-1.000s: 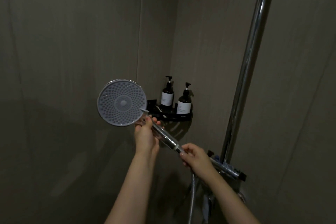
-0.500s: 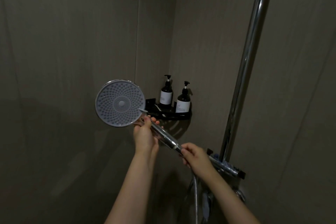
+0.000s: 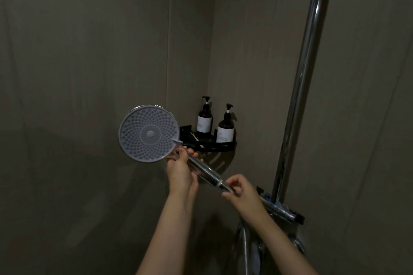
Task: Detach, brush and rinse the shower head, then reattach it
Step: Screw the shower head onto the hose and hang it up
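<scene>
**Shower head held in both hands**

I see the shower head (image 3: 148,133) raised before the corner wall, nozzle face toward me, its handle slanting down toward 4 o'clock. My left hand (image 3: 181,169) wraps the upper handle — fingers curled round it. My right hand (image 3: 242,192) pinches the handle's lower end, where the hose (image 3: 244,245) hangs down. At 2 o'clock, two pump bottles (image 3: 225,127) stand on a black corner shelf (image 3: 214,146); the chrome riser pipe (image 3: 301,87) rises at 3 o'clock.

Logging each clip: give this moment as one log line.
left hand: grips shower head handle | right hand: pinches hose connector | head: not seen separated
</scene>
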